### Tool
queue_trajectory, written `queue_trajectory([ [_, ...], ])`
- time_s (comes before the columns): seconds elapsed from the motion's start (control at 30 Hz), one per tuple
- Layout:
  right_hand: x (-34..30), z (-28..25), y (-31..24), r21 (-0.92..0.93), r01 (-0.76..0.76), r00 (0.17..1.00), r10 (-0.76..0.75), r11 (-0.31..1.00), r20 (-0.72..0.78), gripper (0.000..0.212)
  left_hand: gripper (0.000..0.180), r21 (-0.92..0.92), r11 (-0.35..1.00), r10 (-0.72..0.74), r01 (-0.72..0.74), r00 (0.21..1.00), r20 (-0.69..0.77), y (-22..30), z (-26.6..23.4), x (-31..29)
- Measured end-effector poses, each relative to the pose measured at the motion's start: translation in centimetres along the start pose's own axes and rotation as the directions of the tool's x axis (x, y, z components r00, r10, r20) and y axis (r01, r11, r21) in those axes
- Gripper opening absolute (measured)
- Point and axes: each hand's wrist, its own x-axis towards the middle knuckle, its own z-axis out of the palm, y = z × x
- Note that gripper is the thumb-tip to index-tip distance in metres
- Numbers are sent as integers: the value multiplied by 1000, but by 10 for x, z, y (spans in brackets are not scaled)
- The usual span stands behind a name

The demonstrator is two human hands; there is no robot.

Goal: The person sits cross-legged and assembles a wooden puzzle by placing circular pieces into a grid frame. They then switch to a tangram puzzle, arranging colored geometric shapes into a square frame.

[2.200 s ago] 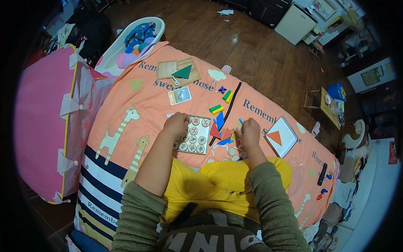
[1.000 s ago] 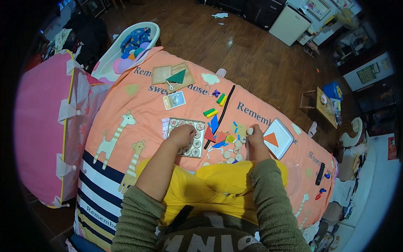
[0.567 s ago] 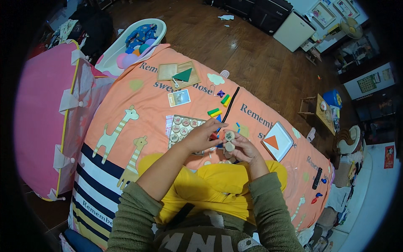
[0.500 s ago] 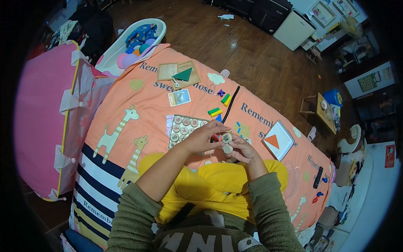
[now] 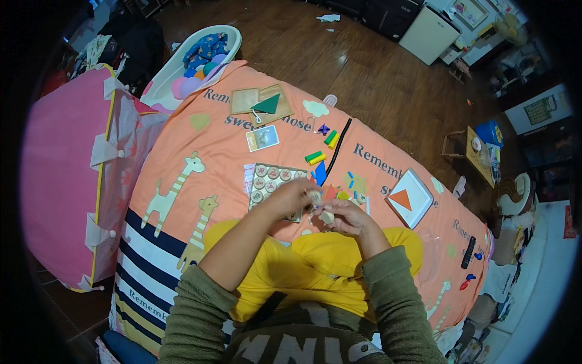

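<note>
Head view: above the yellow trousers (image 5: 315,258), the right hand (image 5: 350,218) pinches a pale wooden xiangqi piece (image 5: 327,216) between thumb and fingers, where a slack grip could drop it into the folds. Just farther and left, the left hand (image 5: 296,196) seems to pinch a second piece (image 5: 314,196), partly covered; its overhanging knuckles could knock the filled tray (image 5: 265,190) beneath and jumble its rows.

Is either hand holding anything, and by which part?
Left hand: blurred round piece, seemingly by its rim. Right hand: pale disc, seemingly by its edge.
</note>
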Motion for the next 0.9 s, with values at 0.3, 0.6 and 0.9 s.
queue_trajectory([
  [0.3,8,-18,-2,81,211,918,-169,974,-359,33,22,-143,810,-565,569,822,68,-72,-73,-30],
  [0.6,3,-8,1,95,241,912,-192,966,-364,28,12,541,680,-569,495,822,-38,-65,-43,-9],
  [0.9,9,8,17,-522,319,801,-520,791,-297,45,19,574,702,-434,421,892,-124,-37,-26,3],
])
